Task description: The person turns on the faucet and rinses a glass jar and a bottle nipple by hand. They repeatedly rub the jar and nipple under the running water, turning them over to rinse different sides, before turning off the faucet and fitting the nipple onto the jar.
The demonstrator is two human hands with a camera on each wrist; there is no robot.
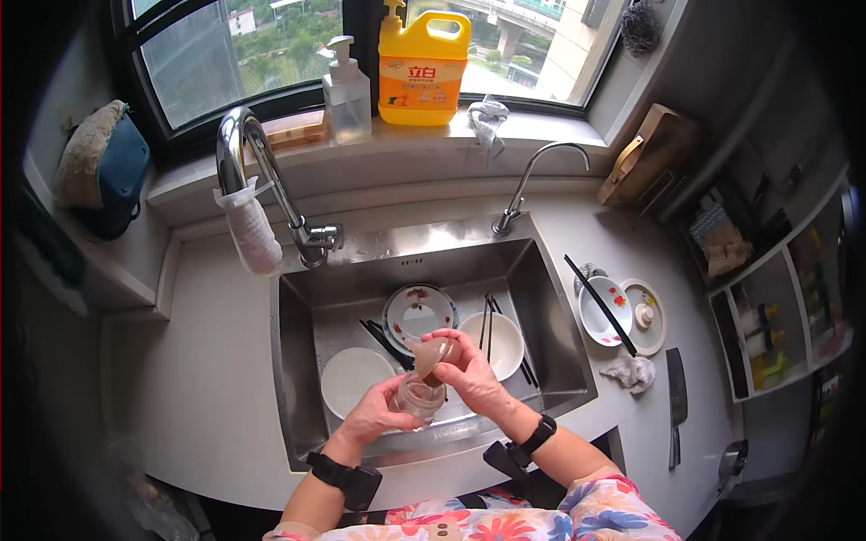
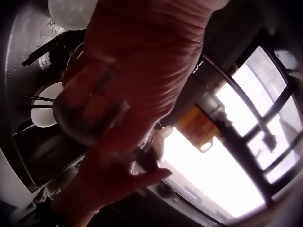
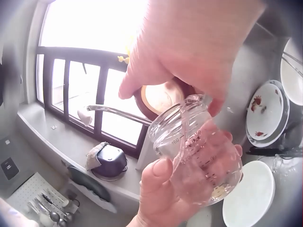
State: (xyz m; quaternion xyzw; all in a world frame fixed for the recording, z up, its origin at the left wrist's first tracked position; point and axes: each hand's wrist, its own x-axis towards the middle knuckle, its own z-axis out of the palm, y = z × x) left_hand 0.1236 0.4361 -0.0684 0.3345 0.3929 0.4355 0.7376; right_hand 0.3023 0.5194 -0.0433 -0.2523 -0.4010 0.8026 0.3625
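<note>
Over the sink (image 1: pixel 298 379), my left hand (image 1: pixel 372 417) grips a clear baby bottle (image 3: pixel 203 156) with printed measuring marks, its wide mouth uncovered and facing up. My right hand (image 1: pixel 476 379) pinches a brown bottle collar with a pale teat (image 1: pixel 433 357), held tilted just above the bottle's mouth. In the right wrist view the ring of the collar (image 3: pixel 163 98) shows close over the rim, partly hidden by fingers. The left wrist view is dark, with the bottle (image 2: pixel 80 113) partly covered by the hand.
In the sink lie a white plate (image 1: pixel 356 383), flowered plates (image 1: pixel 419 317), a white bowl (image 1: pixel 505 347) and black chopsticks (image 1: pixel 529 368). A large faucet (image 1: pixel 244 135) stands behind, left, a thin one (image 1: pixel 523 185) right. A cleaver (image 1: pixel 677 397) and a bowl (image 1: pixel 603 311) rest on the right counter.
</note>
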